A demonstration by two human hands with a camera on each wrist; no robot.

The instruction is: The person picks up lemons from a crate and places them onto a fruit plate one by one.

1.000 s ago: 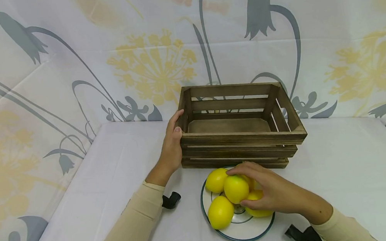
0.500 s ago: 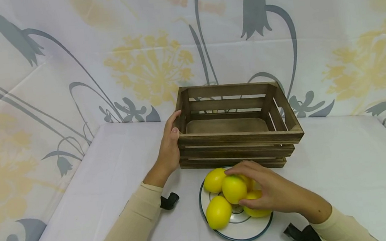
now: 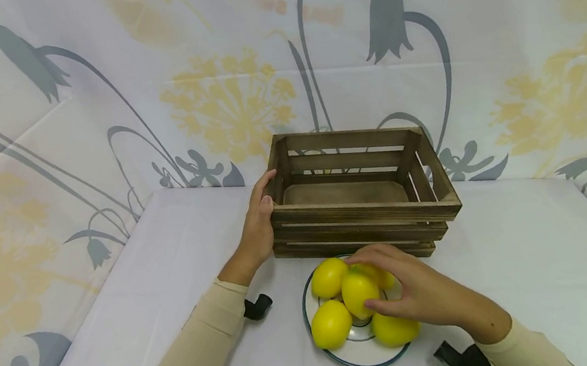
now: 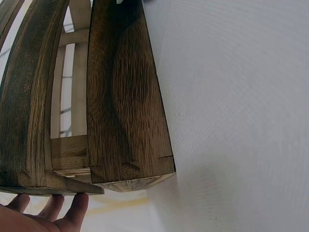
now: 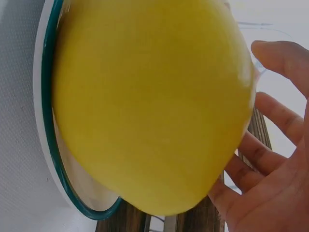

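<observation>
My left hand (image 3: 256,228) rests against the left end of a slatted brown wooden crate (image 3: 360,215), fingertips on its outer side and thumb by the near corner. In front of the crate, a white plate (image 3: 360,358) with a dark teal rim bears several yellow lemons. With thumb and fingers around the middle lemon (image 3: 358,294), my right hand (image 3: 414,283) reaches in from the right. Another lemon (image 3: 395,330) lies below that thumb. In the right wrist view a lemon (image 5: 149,106) looms large, hiding much of what the fingers (image 5: 282,116) touch.
The crate's floor (image 3: 344,193) shows bare wood. White cloth (image 3: 534,254) covers the table, and a flower-patterned cloth (image 3: 343,42) hangs behind. Black wrist-mounted pieces show by the left sleeve (image 3: 217,326) and the right sleeve (image 3: 518,347).
The middle lemon has turned and shifted slightly lower, its tip now upward. The lower right lemon has moved down, clear of the right thumb. Left hand and crate stay put.
</observation>
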